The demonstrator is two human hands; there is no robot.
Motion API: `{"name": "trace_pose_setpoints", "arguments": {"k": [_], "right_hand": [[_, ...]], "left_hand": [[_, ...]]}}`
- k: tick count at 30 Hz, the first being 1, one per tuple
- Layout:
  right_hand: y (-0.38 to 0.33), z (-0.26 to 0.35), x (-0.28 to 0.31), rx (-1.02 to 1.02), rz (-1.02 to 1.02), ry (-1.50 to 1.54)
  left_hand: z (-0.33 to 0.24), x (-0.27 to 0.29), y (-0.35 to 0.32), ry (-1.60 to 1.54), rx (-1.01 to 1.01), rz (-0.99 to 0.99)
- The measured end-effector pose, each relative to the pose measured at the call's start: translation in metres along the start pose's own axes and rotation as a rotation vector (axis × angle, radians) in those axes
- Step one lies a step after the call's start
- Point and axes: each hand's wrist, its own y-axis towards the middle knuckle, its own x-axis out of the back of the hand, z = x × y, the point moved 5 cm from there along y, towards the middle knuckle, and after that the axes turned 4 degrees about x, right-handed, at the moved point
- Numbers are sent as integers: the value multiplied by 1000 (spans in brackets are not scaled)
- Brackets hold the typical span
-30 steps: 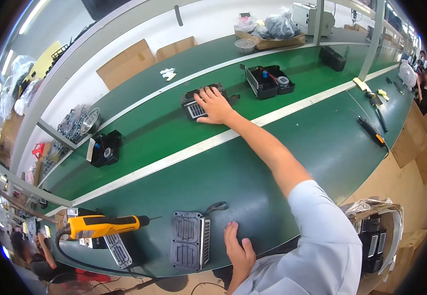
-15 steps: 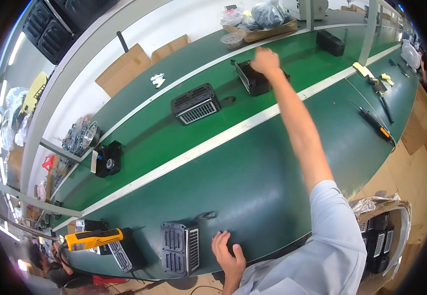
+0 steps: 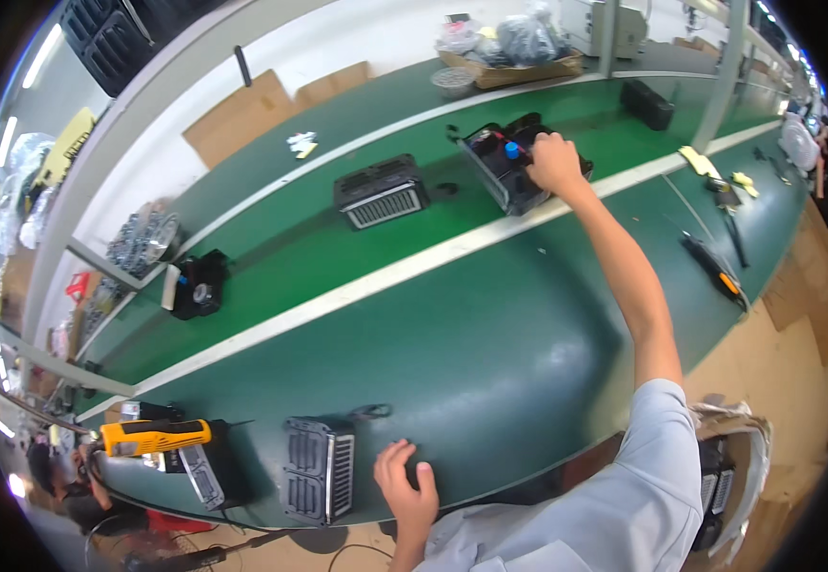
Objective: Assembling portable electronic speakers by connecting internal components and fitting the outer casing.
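My right hand [image 3: 557,164] reaches far across the bench, its fingers closed on the right side of an opened black casing [image 3: 519,195]. Inside the casing a blue round part and red wire show; my fingers hide part of the interior. The casing's near corner reaches the white rail [image 3: 471,250]. My left hand [image 3: 406,488] rests at the bench's near edge, fingers apart and holding nothing. Left of it stands a closed black device [image 3: 319,472] with ribbed panels and a light slatted strip, a black loop beside its top. A similar closed device [image 3: 381,194] sits on the green strip.
A yellow-orange power tool [image 3: 157,438] hangs at the lower left above another black device [image 3: 212,477]. Farther left on the strip is a black part [image 3: 198,286]. An orange-black pen-shaped tool [image 3: 714,269] lies at right. A carton of devices [image 3: 733,477] stands beside me.
My right hand has drawn the opened casing nearer, up to the white rail, and its interior now shows more. My left hand stays on the bench while the view shifts slightly.
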Motion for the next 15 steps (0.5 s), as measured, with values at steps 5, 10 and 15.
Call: {"name": "trace_pose_setpoints", "arguments": {"k": [5,10,15], "right_hand": [[-146,48,107,443,11,344],[-297,149,150,761,160,481],[-349,204,137,858,256,557]], "left_hand": [[10,3,-2,-204,-24,-17],[35,22,1,-564,75,-133],[28,51,16,-523,-45,-9]]}}
